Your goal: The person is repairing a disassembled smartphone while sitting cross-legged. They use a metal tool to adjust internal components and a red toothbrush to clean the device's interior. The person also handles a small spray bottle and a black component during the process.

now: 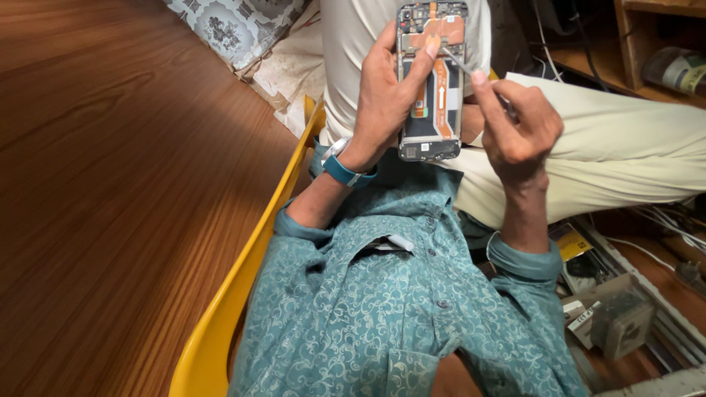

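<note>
Head view: an opened phone [432, 81] is held upright in front of the person's chest, above a raised knee in pale trousers [588, 147]. Its back cover is already off, so that the bare frame, the orange flat cables and the dark inner plates are exposed; the boards and cables are all in place, and nothing is seen lifted out. Judged from this, the opening is done and the work inside is only at its start.

The phone's long axis runs from near to far in the scene, with the camera end pointed far and the bottom end pointed near, toward the person; its open back is turned to the camera.

The left hand [386, 95] is wrapped around the phone's left edge, and its thumb is laid across the upper part of the frame. A thin metal tool [460, 62] is pinched in the closed fingers of the right hand [518, 121], and its tip is set at the upper part of the phone, just beside the left thumb.

A blue-strapped watch [346, 165] is worn on the left wrist. A yellow chair [243, 272] is seen at the left, over a wooden floor [110, 184].
</note>
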